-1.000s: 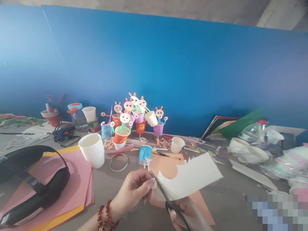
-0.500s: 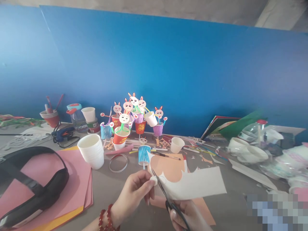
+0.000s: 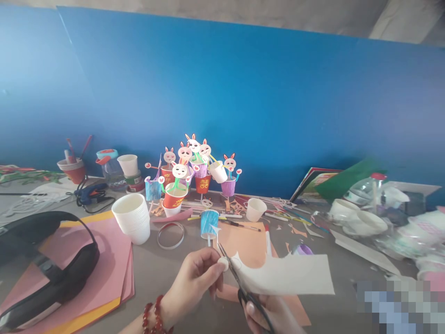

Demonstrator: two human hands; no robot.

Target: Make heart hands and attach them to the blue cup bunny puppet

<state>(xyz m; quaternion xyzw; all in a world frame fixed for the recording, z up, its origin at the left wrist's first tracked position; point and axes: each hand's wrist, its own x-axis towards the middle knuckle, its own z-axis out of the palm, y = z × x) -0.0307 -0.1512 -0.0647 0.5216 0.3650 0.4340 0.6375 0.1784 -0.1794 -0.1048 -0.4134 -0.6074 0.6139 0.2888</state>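
Note:
My left hand [image 3: 203,273], with red beads at the wrist, pinches a small white paper disc [image 3: 223,264] between thumb and fingertips. In my right hand [image 3: 266,313] are black-handled scissors [image 3: 237,277], their blades pointing up and left beside the disc. A white paper sheet [image 3: 295,276] with a scalloped upper edge lies behind the blades, just above my right hand; whether those fingers also grip it I cannot tell. A small circle is drawn near its left end. Under the sheet lies orange paper [image 3: 239,239]. Just beyond stands a blue-coloured paper cup [image 3: 209,224].
Rabbit-faced cup figures [image 3: 180,170] stand at the back. To the left are stacked white cups [image 3: 131,218], a tape roll [image 3: 170,235], a black headset [image 3: 79,260] and pink paper [image 3: 114,264]. A purple ring-like item [image 3: 303,249] and bagged cups [image 3: 413,232] are on the right.
The white sheet has shifted slightly down and right, uncovering the purple item behind it. My left hand, the disc and the scissors are nearly where they were.

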